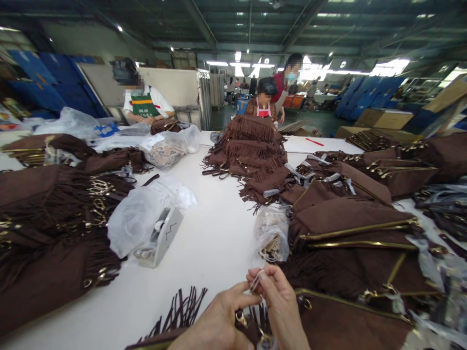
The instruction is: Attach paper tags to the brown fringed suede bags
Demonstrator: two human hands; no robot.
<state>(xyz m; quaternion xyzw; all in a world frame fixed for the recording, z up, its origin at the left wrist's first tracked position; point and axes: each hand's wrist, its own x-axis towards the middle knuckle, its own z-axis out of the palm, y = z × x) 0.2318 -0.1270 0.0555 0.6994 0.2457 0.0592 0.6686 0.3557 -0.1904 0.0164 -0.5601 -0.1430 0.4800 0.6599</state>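
My left hand (222, 316) and my right hand (282, 301) meet at the front of the table, with fingertips pinched on a thin white string (258, 278) looped between them. Beneath them lies a brown fringed bag (182, 308), partly hidden by my hands. Its gold metal clasp (241, 318) shows between my wrists. Just beyond my fingertips sits a clear plastic bag (272, 236) filled with pale strings or tags. More brown bags with gold zippers (350, 218) are heaped close to my right hand.
Brown fringed bags (32, 194) pile up on the left. A white holder (166, 238) stands by crumpled plastic (134, 218). Another fringed stack (251, 146) rises at the table's far end. A co-worker in a green apron (146, 106) works at the far left; two people are behind the stack.
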